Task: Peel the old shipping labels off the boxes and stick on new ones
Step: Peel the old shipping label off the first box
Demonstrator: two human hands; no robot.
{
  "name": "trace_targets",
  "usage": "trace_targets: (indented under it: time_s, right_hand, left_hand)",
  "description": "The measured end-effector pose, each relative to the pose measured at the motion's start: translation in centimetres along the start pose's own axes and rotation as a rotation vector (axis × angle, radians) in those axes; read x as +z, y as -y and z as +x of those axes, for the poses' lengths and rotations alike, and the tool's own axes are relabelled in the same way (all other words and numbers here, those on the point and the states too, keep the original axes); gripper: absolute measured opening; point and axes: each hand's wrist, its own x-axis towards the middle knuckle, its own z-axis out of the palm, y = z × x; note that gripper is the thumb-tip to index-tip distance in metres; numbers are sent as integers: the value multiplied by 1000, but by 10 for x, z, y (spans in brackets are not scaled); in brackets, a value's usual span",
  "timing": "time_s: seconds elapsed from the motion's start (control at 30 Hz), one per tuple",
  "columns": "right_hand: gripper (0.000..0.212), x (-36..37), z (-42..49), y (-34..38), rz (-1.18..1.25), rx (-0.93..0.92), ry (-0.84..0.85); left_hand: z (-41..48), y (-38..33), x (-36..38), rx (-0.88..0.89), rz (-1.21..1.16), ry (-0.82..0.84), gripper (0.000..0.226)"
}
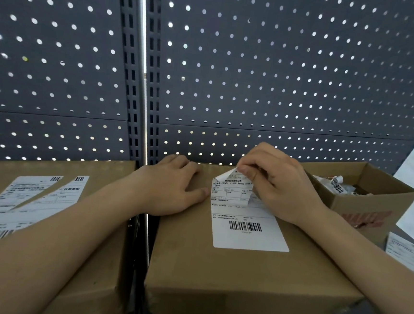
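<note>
Grey pegboard wall (283, 76) behind. Cardboard boxes, three: left box (114, 173) with a torn label (35, 192); middle box (241, 272); open box (372, 204) at right, holding label scraps (336, 185).

Left hand (173, 186) flat on the middle box, fingers straight. Right hand (278, 183) pinches the lifted top corner of the shipping label (247, 230); its lower part is stuck to the middle box top.

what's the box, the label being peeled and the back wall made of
Box: matte brown cardboard, by its creased edges. Shipping label: thin white paper, seemingly adhesive-backed; its lifted corner curls. Back wall: dark grey perforated panel, probably painted metal.
</note>
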Motion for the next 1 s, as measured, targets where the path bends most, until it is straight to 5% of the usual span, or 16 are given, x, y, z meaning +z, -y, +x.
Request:
trace_targets:
  time_s: [1.0]
  right_hand:
    - [16,-11,10,22,104,-24,-318]
  left_hand:
    - [1,0,3,-22,-48,61,71]
